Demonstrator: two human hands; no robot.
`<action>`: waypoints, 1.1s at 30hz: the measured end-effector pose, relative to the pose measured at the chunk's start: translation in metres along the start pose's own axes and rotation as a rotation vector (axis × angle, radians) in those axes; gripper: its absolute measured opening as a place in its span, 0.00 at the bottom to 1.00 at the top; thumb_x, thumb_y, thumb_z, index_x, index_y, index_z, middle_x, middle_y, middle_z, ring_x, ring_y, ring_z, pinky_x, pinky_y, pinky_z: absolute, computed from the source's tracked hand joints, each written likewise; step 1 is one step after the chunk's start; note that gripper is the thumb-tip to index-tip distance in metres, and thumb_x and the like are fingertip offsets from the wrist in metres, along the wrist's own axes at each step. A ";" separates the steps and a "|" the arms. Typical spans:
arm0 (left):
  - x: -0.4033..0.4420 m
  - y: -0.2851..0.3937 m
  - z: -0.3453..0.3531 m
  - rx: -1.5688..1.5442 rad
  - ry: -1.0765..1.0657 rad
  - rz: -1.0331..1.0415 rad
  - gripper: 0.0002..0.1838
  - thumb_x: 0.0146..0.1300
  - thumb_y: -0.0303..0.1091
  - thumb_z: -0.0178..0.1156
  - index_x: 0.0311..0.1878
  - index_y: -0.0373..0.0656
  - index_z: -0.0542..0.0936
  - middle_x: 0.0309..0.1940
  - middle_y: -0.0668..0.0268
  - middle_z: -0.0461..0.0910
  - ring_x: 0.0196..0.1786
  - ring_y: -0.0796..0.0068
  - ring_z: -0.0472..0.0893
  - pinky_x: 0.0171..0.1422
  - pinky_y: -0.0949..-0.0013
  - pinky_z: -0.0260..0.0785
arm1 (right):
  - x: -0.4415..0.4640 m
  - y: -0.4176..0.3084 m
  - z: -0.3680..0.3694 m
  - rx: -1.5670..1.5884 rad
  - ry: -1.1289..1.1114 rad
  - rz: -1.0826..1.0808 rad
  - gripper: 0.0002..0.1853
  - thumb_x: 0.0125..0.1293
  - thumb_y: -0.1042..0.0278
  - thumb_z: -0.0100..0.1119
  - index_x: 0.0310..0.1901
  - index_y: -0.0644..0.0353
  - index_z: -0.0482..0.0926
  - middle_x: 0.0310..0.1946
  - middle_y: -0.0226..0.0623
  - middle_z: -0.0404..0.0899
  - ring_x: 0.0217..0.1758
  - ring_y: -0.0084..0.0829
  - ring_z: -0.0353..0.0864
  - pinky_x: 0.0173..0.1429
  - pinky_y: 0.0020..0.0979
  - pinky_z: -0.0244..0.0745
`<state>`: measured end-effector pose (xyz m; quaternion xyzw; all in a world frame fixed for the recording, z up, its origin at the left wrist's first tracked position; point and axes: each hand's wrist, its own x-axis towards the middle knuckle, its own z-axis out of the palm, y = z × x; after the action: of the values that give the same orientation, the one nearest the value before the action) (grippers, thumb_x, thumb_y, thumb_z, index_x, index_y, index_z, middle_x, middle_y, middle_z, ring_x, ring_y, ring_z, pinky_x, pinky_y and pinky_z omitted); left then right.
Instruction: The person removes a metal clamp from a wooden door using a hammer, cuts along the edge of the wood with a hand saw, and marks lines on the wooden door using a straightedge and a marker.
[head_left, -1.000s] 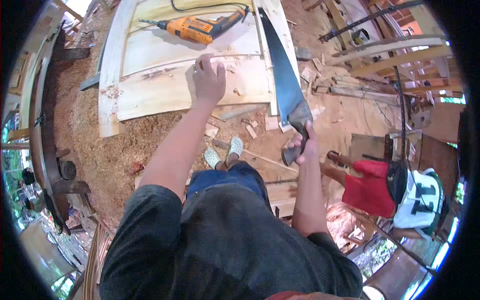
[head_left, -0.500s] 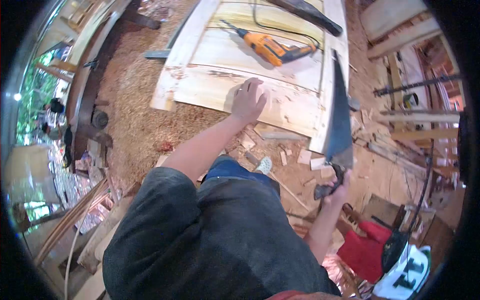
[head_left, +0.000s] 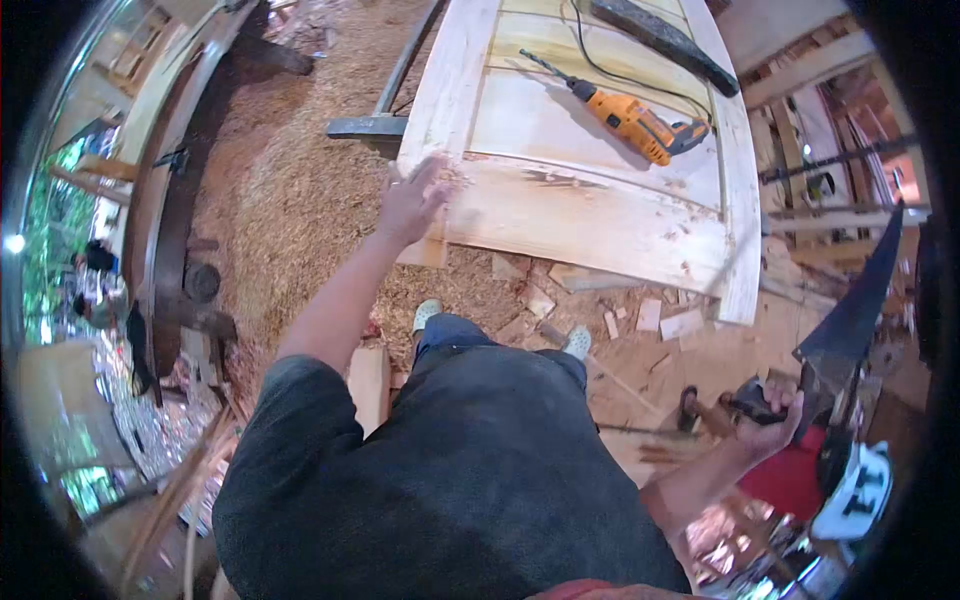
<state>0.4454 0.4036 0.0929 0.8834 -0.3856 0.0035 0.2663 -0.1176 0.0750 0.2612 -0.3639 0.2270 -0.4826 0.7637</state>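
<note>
My right hand [head_left: 768, 412] is wrapped round the dark handle of a handsaw [head_left: 852, 305], whose blade points up and away at the far right, clear of the wood. My left hand [head_left: 410, 205] has its fingers spread over the near left corner of a pale wooden panel [head_left: 590, 222], beside a patch of shavings; whether it touches the wood is not clear. An orange drill [head_left: 630, 120] with a long bit lies on the panel, its black cord curving away behind it.
A dark wooden bar [head_left: 665, 42] lies across the panel's far end. Metal clamp bar [head_left: 367, 127] sticks out on the left. Offcuts [head_left: 682, 323] and sawdust [head_left: 290, 190] cover the ground. Another person in red shorts and a white shirt [head_left: 855, 492] is at the lower right.
My left hand has moved left along the panel to its corner. The saw has swung right, away from the panel's right edge. The view has shifted, so the panel appears farther right.
</note>
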 end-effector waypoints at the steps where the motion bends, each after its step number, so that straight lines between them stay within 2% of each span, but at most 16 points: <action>1: 0.012 -0.005 -0.012 -0.082 -0.017 0.166 0.35 0.76 0.51 0.55 0.78 0.40 0.66 0.72 0.43 0.71 0.71 0.45 0.74 0.77 0.52 0.63 | -0.016 0.017 0.019 -0.036 -0.066 0.019 0.10 0.73 0.66 0.63 0.38 0.60 0.72 0.31 0.27 0.64 0.33 0.24 0.67 0.49 0.29 0.73; 4: 0.026 -0.024 -0.051 -0.402 0.133 0.158 0.37 0.76 0.46 0.57 0.79 0.33 0.61 0.72 0.41 0.71 0.73 0.46 0.73 0.78 0.55 0.63 | -0.092 0.092 0.099 -0.604 0.152 -0.095 0.16 0.68 0.68 0.68 0.52 0.60 0.72 0.35 0.33 0.73 0.36 0.28 0.75 0.49 0.31 0.76; 5: 0.027 -0.041 -0.052 -0.532 0.203 0.033 0.36 0.76 0.44 0.57 0.79 0.32 0.61 0.73 0.42 0.70 0.75 0.47 0.71 0.79 0.55 0.62 | -0.114 0.122 0.133 -0.900 0.178 -0.129 0.21 0.66 0.68 0.69 0.56 0.60 0.73 0.36 0.35 0.76 0.37 0.29 0.77 0.48 0.32 0.77; 7: 0.038 -0.080 -0.058 -0.762 0.346 -0.223 0.34 0.77 0.40 0.56 0.78 0.30 0.61 0.75 0.43 0.69 0.78 0.50 0.68 0.80 0.55 0.61 | -0.145 0.176 0.198 -1.378 0.083 -0.190 0.30 0.62 0.70 0.72 0.65 0.60 0.73 0.39 0.38 0.82 0.39 0.31 0.82 0.48 0.34 0.79; 8: 0.038 -0.086 -0.064 -0.827 0.321 -0.238 0.33 0.77 0.39 0.55 0.78 0.30 0.62 0.76 0.44 0.68 0.79 0.51 0.67 0.80 0.55 0.60 | -0.156 0.198 0.227 -1.506 -0.041 -0.216 0.34 0.60 0.70 0.73 0.69 0.60 0.73 0.40 0.40 0.85 0.41 0.32 0.85 0.48 0.35 0.80; 9: 0.034 -0.089 -0.073 -0.891 0.294 -0.255 0.32 0.77 0.38 0.54 0.78 0.30 0.63 0.76 0.45 0.67 0.80 0.52 0.65 0.81 0.55 0.59 | -0.164 0.221 0.250 -1.556 -0.164 -0.230 0.39 0.58 0.71 0.75 0.74 0.60 0.73 0.41 0.42 0.88 0.42 0.33 0.87 0.48 0.35 0.81; 10: 0.027 -0.087 -0.082 -0.880 0.245 -0.258 0.32 0.77 0.37 0.54 0.78 0.30 0.63 0.77 0.45 0.66 0.81 0.53 0.64 0.82 0.55 0.59 | -0.170 0.239 0.270 -1.528 -0.291 -0.230 0.41 0.53 0.74 0.76 0.73 0.56 0.75 0.37 0.48 0.88 0.39 0.40 0.89 0.46 0.36 0.82; 11: 0.019 -0.084 -0.093 -0.868 0.196 -0.259 0.31 0.77 0.37 0.53 0.77 0.30 0.63 0.78 0.45 0.65 0.82 0.53 0.63 0.82 0.55 0.58 | -0.176 0.257 0.283 -1.444 -0.388 -0.223 0.44 0.52 0.75 0.75 0.75 0.50 0.73 0.41 0.50 0.88 0.41 0.46 0.90 0.46 0.38 0.82; 12: 0.012 -0.075 -0.106 -0.781 0.140 -0.238 0.31 0.77 0.36 0.53 0.77 0.30 0.63 0.78 0.45 0.64 0.82 0.52 0.62 0.82 0.54 0.58 | -0.188 0.281 0.277 -1.481 -0.463 -0.226 0.39 0.58 0.71 0.73 0.74 0.52 0.74 0.36 0.49 0.86 0.34 0.48 0.87 0.39 0.42 0.80; 15: -0.005 -0.080 -0.104 -0.549 0.123 -0.107 0.31 0.77 0.36 0.53 0.78 0.30 0.63 0.78 0.43 0.63 0.82 0.49 0.61 0.83 0.54 0.56 | -0.209 0.318 0.288 -1.613 -0.587 -0.156 0.41 0.56 0.74 0.69 0.76 0.48 0.72 0.32 0.45 0.83 0.32 0.46 0.85 0.38 0.44 0.78; 18: -0.023 -0.088 -0.084 -0.316 0.052 0.083 0.32 0.77 0.39 0.53 0.79 0.35 0.62 0.80 0.44 0.60 0.83 0.48 0.59 0.83 0.50 0.54 | -0.220 0.347 0.277 -1.630 -0.629 -0.160 0.43 0.57 0.78 0.60 0.78 0.44 0.69 0.26 0.41 0.79 0.29 0.46 0.81 0.41 0.47 0.78; 22: -0.053 -0.082 -0.083 0.075 -0.340 0.172 0.36 0.77 0.49 0.54 0.82 0.45 0.60 0.85 0.52 0.53 0.85 0.49 0.54 0.83 0.40 0.52 | -0.226 0.365 0.257 -1.720 -0.710 -0.025 0.47 0.55 0.77 0.61 0.80 0.42 0.64 0.29 0.44 0.81 0.32 0.47 0.83 0.43 0.47 0.79; 25: -0.054 -0.086 -0.080 0.144 -0.487 0.196 0.43 0.75 0.59 0.55 0.84 0.47 0.56 0.87 0.56 0.47 0.87 0.52 0.50 0.83 0.39 0.48 | -0.229 0.376 0.250 -1.783 -0.756 0.099 0.51 0.54 0.76 0.62 0.82 0.40 0.59 0.32 0.47 0.82 0.34 0.47 0.84 0.43 0.47 0.79; 28: -0.037 -0.093 -0.074 0.234 -0.528 0.226 0.49 0.71 0.67 0.56 0.85 0.49 0.54 0.87 0.58 0.46 0.88 0.54 0.48 0.83 0.37 0.47 | -0.230 0.372 0.274 -1.855 -0.731 0.262 0.53 0.55 0.76 0.63 0.84 0.37 0.53 0.36 0.52 0.84 0.37 0.47 0.87 0.46 0.48 0.79; 31: -0.017 -0.100 -0.081 0.293 -0.539 0.330 0.53 0.67 0.75 0.53 0.85 0.50 0.54 0.87 0.60 0.48 0.88 0.54 0.48 0.82 0.37 0.50 | -0.240 0.377 0.289 -1.848 -0.672 0.210 0.52 0.57 0.75 0.63 0.84 0.36 0.54 0.37 0.50 0.84 0.37 0.47 0.86 0.48 0.49 0.79; 33: -0.017 -0.099 -0.091 0.347 -0.590 0.388 0.54 0.66 0.76 0.52 0.85 0.51 0.54 0.87 0.61 0.48 0.88 0.55 0.47 0.82 0.37 0.47 | -0.255 0.380 0.294 -1.864 -0.618 0.229 0.52 0.57 0.74 0.63 0.84 0.35 0.54 0.37 0.48 0.84 0.37 0.48 0.86 0.50 0.48 0.78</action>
<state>0.5192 0.5135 0.1211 0.7890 -0.5992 -0.1351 -0.0149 0.1952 0.5063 0.1511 -0.9054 0.3409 0.0823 0.2393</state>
